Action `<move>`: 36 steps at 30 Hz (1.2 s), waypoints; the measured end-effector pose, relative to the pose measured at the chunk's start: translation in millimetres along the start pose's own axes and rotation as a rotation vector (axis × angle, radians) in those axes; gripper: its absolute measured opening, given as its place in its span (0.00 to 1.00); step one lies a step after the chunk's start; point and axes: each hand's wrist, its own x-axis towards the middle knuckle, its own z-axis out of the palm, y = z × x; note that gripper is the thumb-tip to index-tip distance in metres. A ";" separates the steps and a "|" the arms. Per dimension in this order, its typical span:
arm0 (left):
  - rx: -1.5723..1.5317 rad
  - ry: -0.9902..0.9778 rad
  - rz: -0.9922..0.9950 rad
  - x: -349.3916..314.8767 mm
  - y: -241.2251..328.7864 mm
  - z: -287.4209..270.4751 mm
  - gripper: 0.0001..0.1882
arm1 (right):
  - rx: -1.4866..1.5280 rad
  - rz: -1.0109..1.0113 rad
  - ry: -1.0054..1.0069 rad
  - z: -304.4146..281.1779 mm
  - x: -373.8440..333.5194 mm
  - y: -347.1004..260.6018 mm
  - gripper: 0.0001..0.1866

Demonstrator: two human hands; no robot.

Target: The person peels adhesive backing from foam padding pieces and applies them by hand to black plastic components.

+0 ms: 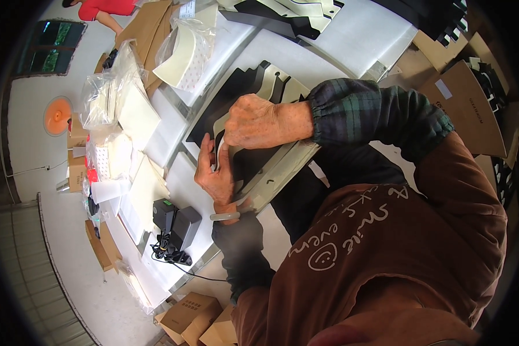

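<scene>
On the worktable in front of me lies a stack of black and cream cut-out sheets (258,167) with wavy, notched edges. My right hand (254,120) is closed over the upper part of the stack, its fingers pinching a thin pale edge. Just below it, my left hand (216,177) holds the same edge between thumb and fingers, with the fingertips pointing up. The two hands almost meet there. What exactly lies between the right fingertips is hidden by the knuckles.
A black box-shaped device with a bundled cable (176,228) stands at the table's near left. Cream sheets and clear plastic bags (101,104) lie further left. More black pieces (282,20) sit at the far side. Open cartons (464,109) stand right; a person in red (101,10) is far left.
</scene>
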 end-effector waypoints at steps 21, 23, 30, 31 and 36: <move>0.166 0.041 0.221 -1.5 -11.6 3.6 0.12 | -0.060 0.015 0.000 1.3 0.7 -4.7 0.04; 0.154 0.050 0.219 -1.4 -10.9 4.7 0.12 | -0.061 0.007 0.007 0.7 0.7 -4.9 0.04; 0.167 0.049 0.216 -1.4 -9.0 4.6 0.12 | -0.060 0.017 0.017 2.8 1.0 -4.8 0.04; 0.165 0.048 0.208 -1.7 -9.7 4.7 0.12 | -0.056 0.018 0.012 3.1 1.3 -4.7 0.03; 0.147 0.064 0.239 -0.6 -7.8 5.0 0.12 | -0.071 0.022 0.027 3.5 0.6 -5.1 0.04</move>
